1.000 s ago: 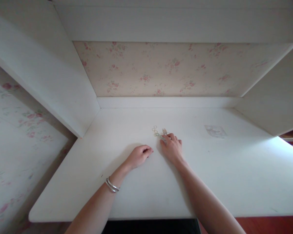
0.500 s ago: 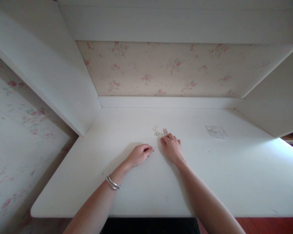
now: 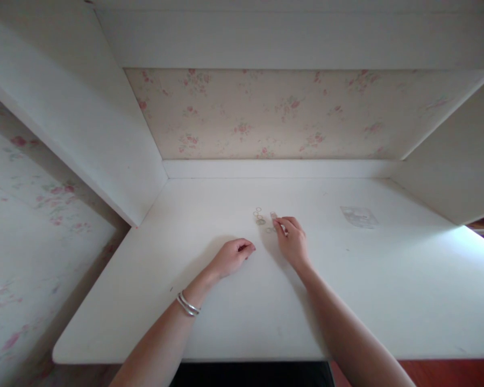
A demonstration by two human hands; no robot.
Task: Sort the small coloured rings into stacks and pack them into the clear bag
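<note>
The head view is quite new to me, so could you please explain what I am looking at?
There is no machine: a person works bare-handed at a white desk, seen from a camera worn on the head. The left hand is loosely curled, with silver bangles on the wrist. The right hand is at some small thin rings; whether it grips any is too small to tell. Other rings lie to its left, a clear plastic bag to its right.

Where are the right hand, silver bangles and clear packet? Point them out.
Right hand (image 3: 293, 243): head view, its back.
Silver bangles (image 3: 189, 306): head view, metal bands.
Clear packet (image 3: 359, 217): head view, its middle.
</note>
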